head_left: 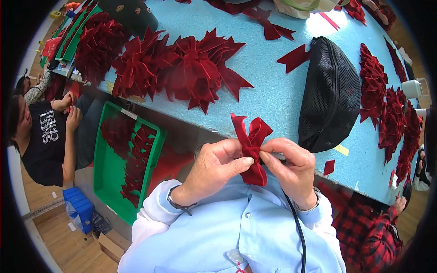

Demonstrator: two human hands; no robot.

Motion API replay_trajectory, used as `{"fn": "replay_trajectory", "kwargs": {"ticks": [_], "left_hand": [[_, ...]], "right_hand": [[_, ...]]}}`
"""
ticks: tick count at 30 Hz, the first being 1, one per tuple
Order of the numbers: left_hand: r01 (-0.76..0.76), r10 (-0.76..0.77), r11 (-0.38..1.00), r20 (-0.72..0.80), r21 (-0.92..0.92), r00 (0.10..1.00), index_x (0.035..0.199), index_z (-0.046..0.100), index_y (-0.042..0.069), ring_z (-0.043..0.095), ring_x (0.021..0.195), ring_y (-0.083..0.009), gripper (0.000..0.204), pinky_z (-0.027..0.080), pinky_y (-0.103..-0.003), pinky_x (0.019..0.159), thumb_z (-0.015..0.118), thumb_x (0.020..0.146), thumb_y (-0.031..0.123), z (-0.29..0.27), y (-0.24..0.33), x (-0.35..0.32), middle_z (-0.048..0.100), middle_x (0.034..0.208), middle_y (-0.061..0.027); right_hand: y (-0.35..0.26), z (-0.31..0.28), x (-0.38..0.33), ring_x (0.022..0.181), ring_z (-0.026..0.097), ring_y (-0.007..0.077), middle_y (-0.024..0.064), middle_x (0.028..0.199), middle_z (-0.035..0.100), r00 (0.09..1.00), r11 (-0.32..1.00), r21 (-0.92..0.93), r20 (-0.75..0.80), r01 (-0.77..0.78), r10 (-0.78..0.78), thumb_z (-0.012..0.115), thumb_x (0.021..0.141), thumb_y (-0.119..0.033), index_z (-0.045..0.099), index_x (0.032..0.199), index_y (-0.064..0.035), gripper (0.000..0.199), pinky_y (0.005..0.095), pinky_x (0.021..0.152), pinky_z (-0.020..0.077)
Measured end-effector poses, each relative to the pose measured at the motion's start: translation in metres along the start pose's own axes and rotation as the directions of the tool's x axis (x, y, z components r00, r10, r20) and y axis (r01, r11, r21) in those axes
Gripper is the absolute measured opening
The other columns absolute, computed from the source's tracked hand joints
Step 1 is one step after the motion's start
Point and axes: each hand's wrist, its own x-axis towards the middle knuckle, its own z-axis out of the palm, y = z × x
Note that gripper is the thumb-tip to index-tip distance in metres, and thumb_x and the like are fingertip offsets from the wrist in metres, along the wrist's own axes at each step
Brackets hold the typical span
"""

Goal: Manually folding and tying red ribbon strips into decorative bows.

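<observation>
A dark red velvet ribbon bow (254,175) is held up in front of my chest, just off the table's near edge. My left hand (218,166) pinches its middle from the left, the thumb lying across the knot. From the other side, my right hand (291,166) grips the knot between thumb and fingertips. One loop and a notched tail stick up above the fingers, and another loop hangs below. Part of the knot is hidden behind my fingertips. Piles of similar red bows (193,68) lie on the light blue table (268,91) beyond my hands.
A black mesh pouch (330,95) stands on the table at right of centre. More bow piles (391,113) line the right side. At lower left is a green tray (107,168) holding red bows. Co-workers sit at left, one in a black shirt (43,145), and at lower right in red plaid (371,232).
</observation>
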Motion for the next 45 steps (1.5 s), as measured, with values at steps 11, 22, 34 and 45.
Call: {"fn": "replay_trajectory", "kwargs": {"ticks": [11,22,34,45], "left_hand": [[0.040,-0.044,0.997,0.064,0.068,0.997,0.110,0.057,-0.006,0.056,0.087,-0.0092,0.026,0.046,-0.024,0.077,0.057,0.087,0.005,-0.003,0.007,0.000,0.062,0.096,-0.0073],[0.176,-0.165,0.984,0.206,-0.037,0.965,0.110,0.055,-0.006,0.057,0.085,-0.0093,0.026,0.047,-0.023,0.075,0.057,0.086,0.005,-0.010,0.013,0.007,0.062,0.095,-0.0072],[0.052,-0.053,0.998,0.023,0.025,0.998,0.115,0.049,-0.007,0.060,0.087,-0.0114,0.041,0.050,-0.026,0.075,0.065,0.079,0.000,0.003,0.008,0.006,0.063,0.098,-0.0096],[0.219,-0.219,0.976,0.120,0.011,0.968,0.114,0.051,-0.008,0.060,0.081,-0.0103,0.039,0.051,-0.024,0.071,0.064,0.077,-0.004,-0.004,0.018,0.005,0.063,0.094,-0.0091]], "right_hand": [[0.004,-0.002,0.007,0.067,0.059,0.0205,0.0098,0.070,0.059,0.954,0.938,-0.186,0.114,0.293,-0.276,0.065,0.064,0.011,0.058,0.076,0.0036,0.016,0.0315,0.070,0.0474],[0.006,-0.003,0.002,0.063,0.056,0.0178,0.0088,0.066,0.057,0.982,0.982,-0.061,0.076,0.177,-0.172,0.062,0.060,0.010,0.056,0.070,0.0041,0.013,0.0295,0.065,0.0454],[0.006,0.005,0.000,0.062,0.053,0.0151,0.0079,0.068,0.058,0.979,0.974,-0.112,-0.022,0.197,-0.201,0.061,0.063,0.010,0.055,0.070,0.0054,0.010,0.0247,0.058,0.0416],[0.012,0.004,-0.005,0.062,0.054,0.0137,0.0066,0.068,0.058,0.998,0.999,-0.007,0.053,0.044,-0.044,0.061,0.065,0.008,0.056,0.071,0.0034,0.009,0.0241,0.057,0.0422]]}}
